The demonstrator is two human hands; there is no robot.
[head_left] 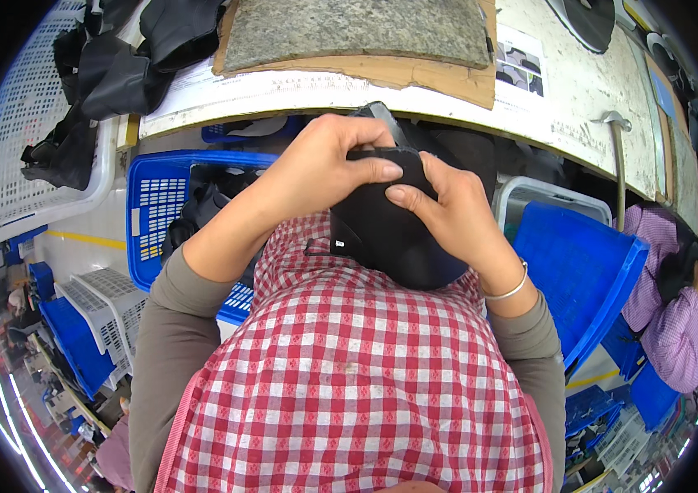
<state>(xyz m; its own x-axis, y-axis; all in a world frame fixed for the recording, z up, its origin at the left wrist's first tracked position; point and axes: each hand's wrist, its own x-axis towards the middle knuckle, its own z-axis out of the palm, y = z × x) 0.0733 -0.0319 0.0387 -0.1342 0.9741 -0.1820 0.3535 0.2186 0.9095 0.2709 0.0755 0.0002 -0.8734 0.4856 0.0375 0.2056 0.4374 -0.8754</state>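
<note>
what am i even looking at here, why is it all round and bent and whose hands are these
This is a single picture from a wide fisheye camera worn on a person's head, looking down, so straight edges bend near the rim. There is no machine. The two bare hands are the wearer's own: the left hand and the right hand both grip a black shoe upper, held over a red checked apron. Ahead is a white workbench with a grey slab on cardboard and a hammer. Below it stand blue plastic crates; a white basket holds more black pieces. On the right is a co-worker in a pink checked shirt.
</note>
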